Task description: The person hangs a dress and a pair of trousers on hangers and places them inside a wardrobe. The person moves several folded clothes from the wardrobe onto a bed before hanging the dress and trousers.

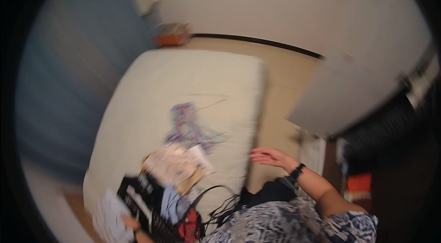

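Note:
My left hand (131, 223), at the lower left, holds white sheets (112, 210) that look like paper, though blur hides the detail. Beside it on the mattress (220, 74) is a black bag or cloth item (132, 196) with pale marks. A light blue cloth (171, 203) and a red item (189, 225) lie close to that. Further up are pale pink papers or cloths (170, 164), a white sheet (201, 157) and a blurred multicoloured cloth (187, 126). Past the mattress's right edge hangs my right hand (270, 157), fingers extended and holding nothing.
Black cords (220, 205) loop by my body. A blue curtain (75, 81) hangs on the left. An orange box-like item (172, 34) stands beyond the mattress, near the wall (258, 5). Tan floor (286, 84) and a grey-white panel (330, 102) are to the right.

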Motion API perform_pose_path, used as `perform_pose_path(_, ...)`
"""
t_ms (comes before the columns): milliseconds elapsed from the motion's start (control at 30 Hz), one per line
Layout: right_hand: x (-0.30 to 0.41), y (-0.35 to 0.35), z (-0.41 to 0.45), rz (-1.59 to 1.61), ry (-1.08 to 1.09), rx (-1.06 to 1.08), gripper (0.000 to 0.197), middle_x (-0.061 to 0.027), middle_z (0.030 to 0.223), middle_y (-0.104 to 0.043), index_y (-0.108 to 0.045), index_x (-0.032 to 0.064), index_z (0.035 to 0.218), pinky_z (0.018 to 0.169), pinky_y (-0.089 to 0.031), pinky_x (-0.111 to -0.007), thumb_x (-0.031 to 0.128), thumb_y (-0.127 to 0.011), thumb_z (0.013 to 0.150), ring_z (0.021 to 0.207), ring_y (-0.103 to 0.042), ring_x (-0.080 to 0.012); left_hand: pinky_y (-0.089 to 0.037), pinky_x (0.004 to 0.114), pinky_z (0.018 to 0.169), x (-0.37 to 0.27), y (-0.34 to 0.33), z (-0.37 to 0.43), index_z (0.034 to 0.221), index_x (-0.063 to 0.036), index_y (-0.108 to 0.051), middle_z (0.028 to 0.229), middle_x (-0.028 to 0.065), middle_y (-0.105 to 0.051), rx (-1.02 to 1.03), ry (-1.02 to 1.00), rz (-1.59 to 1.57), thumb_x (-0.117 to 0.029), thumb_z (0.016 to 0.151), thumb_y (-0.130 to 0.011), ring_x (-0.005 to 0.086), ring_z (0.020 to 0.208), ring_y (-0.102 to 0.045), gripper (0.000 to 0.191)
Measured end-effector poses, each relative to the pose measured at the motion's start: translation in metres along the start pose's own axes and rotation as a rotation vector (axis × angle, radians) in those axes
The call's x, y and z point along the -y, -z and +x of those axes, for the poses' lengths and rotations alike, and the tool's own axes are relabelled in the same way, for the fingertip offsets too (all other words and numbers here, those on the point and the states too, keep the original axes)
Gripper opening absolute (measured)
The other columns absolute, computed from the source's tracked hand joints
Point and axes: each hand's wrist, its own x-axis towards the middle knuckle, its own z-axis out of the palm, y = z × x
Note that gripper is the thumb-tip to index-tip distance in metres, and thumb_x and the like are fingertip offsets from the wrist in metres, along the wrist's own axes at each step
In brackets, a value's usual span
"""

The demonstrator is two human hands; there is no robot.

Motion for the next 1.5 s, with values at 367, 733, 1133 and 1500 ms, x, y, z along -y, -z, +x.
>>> perform_pose_path(367, -0.01, 0.077, -0.099, 0.172, 0.368, -0.271, 0.035, -0.0122, 0.122, -0.056, -0.049, 0.0074, 0.125, 0.086, -0.046, -0.03, 0.025, -0.041, 0.096, 0.107, -0.057, -0.0209, -0.038, 0.039, 0.097, -0.134, 0.132, -0.112, 0.14, -0.0036, -0.028, 0.139, 0.0146, -0.037, -0.304, -0.413, -0.545, -0.034, 0.084, -0.056, 0.0263, 0.124, -0.041, 0.07)
perform_pose_path(733, -0.092, 0.262, -0.249, 0.571, 0.613, -0.626, 0.033, -0.0131, 0.121, -0.057, -0.053, 0.0078, 0.121, 0.085, -0.047, -0.035, 0.023, -0.047, 0.092, 0.107, -0.057, -0.0247, -0.039, 0.037, 0.096, -0.274, 0.247, -0.185, 0.138, -0.002, -0.031, 0.135, 0.015, -0.041, -0.069, -0.999, -0.822, -0.025, 0.085, -0.054, 0.0261, 0.121, -0.045, 0.062)
perform_pose_path(1133, -0.153, 0.476, -0.369, 1.089, 0.794, -1.185, 0.047, -0.0125, 0.129, -0.05, -0.05, 0.0081, 0.121, 0.094, -0.039, -0.037, 0.038, -0.057, 0.085, 0.115, -0.05, -0.0239, -0.04, 0.036, 0.095, -0.43, 0.422, -0.354, 0.136, -0.0003, -0.034, 0.131, 0.0155, -0.046, 0.39, -1.423, -0.757, -0.016, 0.088, -0.052, 0.0259, 0.116, -0.049, 0.054)
perform_pose_path(1500, -0.099, 0.525, -0.356, 0.991, 1.07, -1.094, 0.067, -0.0121, 0.13, -0.048, -0.049, 0.001, 0.123, 0.095, -0.042, -0.033, 0.035, -0.076, 0.072, 0.114, -0.05, -0.0219, -0.042, 0.032, 0.093, -0.564, 0.5, -0.55, 0.133, 0.0018, -0.037, 0.123, 0.0159, -0.053, 0.987, -1.822, -0.47, -0.002, 0.087, -0.056, 0.0234, 0.11, -0.054, 0.049)
